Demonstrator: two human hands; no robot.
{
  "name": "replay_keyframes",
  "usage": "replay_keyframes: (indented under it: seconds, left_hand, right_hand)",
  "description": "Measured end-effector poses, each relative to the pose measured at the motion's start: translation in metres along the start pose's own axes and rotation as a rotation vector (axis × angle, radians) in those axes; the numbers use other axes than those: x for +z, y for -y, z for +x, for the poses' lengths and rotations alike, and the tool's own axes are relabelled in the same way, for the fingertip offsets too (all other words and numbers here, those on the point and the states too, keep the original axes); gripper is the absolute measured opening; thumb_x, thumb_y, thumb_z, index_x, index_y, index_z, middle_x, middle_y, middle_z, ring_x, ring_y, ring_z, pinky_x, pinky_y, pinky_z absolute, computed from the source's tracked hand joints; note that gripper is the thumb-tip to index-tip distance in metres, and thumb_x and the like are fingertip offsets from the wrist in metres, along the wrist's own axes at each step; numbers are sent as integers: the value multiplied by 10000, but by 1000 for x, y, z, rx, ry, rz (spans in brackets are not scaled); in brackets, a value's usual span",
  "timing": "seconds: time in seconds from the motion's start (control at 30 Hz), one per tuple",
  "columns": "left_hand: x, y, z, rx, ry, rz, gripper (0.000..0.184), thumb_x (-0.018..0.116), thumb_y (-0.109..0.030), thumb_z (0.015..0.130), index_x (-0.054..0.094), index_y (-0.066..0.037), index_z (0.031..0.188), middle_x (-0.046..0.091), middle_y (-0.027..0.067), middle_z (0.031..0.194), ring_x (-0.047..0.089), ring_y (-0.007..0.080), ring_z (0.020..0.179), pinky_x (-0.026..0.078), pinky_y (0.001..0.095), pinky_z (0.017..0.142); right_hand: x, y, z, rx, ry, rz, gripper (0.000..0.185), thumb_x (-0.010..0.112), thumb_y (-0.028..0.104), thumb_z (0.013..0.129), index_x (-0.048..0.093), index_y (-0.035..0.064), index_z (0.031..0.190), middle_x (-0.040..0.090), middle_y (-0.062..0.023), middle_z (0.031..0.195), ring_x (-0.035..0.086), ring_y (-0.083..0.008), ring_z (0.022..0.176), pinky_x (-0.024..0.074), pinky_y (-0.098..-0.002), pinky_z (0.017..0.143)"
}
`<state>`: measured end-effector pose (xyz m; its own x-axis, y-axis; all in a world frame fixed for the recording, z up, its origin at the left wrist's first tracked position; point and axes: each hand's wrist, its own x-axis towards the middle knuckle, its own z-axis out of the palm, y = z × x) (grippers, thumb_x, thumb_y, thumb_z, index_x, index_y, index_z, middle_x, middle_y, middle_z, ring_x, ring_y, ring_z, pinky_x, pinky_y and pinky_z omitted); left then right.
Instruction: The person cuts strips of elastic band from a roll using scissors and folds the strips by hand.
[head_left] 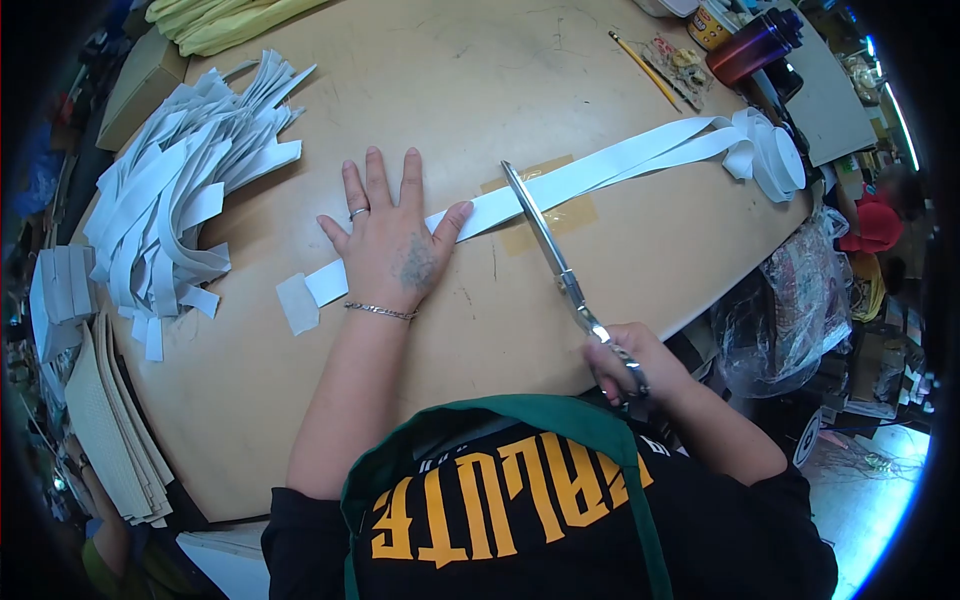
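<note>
My left hand [395, 235] lies flat with spread fingers on a white strip [600, 170] that runs across the table. The strip's left end meets a piece of pale tape [298, 304]. My right hand [625, 365] grips the handles of long metal scissors [545, 240] near the table's front edge. The scissor blades lie across the strip, beside brown tape [572, 212] stuck to the table; they look closed or nearly so. At the right, the strip leads to a loose roll [775, 158].
A heap of cut white strips [180, 190] covers the left side. Yellow cloth [225, 20] and a cardboard box [140, 88] are behind it. A dark bottle [750, 47] and a pencil [645, 70] lie at the back right. Bagged material [785, 310] sits beyond the right edge.
</note>
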<state>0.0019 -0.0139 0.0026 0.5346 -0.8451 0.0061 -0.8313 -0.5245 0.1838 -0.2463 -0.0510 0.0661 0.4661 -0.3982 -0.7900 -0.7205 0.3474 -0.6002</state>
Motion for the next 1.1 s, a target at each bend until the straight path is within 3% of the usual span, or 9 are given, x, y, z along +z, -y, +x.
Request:
replay_keyframes:
  seconds: [0.2,0.27,0.4,0.53,0.63,0.73,0.8,0.87,1.1]
  left_hand:
    - [-1,-1,-1,20,-6,37,858,498,-699,743,309,-183,1402,201,175,1471,137,383,1366,155,691,970]
    - [-3,-3,-1,11,-2,32,905,519,-722,708,308,-181,1402,200,184,1468,139,387,1365,157,690,969]
    - [-7,-6,-1,-8,20,37,935,532,-735,686,305,-180,1403,199,194,1466,142,389,1363,162,686,969]
    - [-6,-7,0,-7,21,50,935,524,-738,689,300,-181,1405,201,193,1465,145,390,1362,159,680,976]
    - [-7,-8,0,-14,36,64,932,510,-743,695,295,-181,1407,204,191,1464,148,392,1360,159,674,978]
    - [-5,-7,0,-20,43,75,935,509,-743,696,293,-179,1408,201,187,1466,149,392,1360,163,672,975]
    - [-6,-8,1,-20,40,88,931,506,-741,701,290,-177,1409,200,184,1468,153,391,1359,166,669,975]
    - [-6,-9,0,-8,39,95,919,501,-734,711,289,-176,1410,200,182,1469,154,388,1360,168,667,974]
    - [1,-1,0,-5,15,59,799,482,-647,786,279,-199,1415,199,156,1475,138,370,1369,167,673,972]
  right_hand:
    - [-57,11,-24,-483,65,-32,339,596,398,858,553,72,776,507,25,596,489,-50,525,384,-186,485]
    - [-79,35,-15,-466,-21,-88,390,649,436,805,559,60,757,522,15,634,498,-70,532,380,-212,481]
    - [-113,83,54,-484,-599,-543,474,735,463,680,605,17,775,566,-42,658,548,-157,564,421,-321,533]
    - [-135,120,125,-457,-813,-777,316,711,269,676,631,6,834,597,-124,665,590,-243,644,469,-355,633]
    - [-148,127,152,-453,-724,-816,286,676,213,682,641,34,902,630,-131,814,608,-258,835,482,-362,709]
    - [-132,114,152,-968,-1046,-788,312,663,163,703,625,68,998,592,-132,991,534,-267,1029,461,-361,819]
    - [-96,109,130,-1163,-679,-749,364,660,123,723,596,84,1079,528,-114,1107,460,-282,1112,419,-371,902]
    - [-51,104,116,-1067,-315,-857,366,686,133,725,598,90,1077,545,-87,1053,482,-283,1060,407,-397,906]
    - [-22,98,122,-911,-187,-1031,320,712,164,702,619,81,996,575,-79,1014,473,-268,1050,408,-421,859]
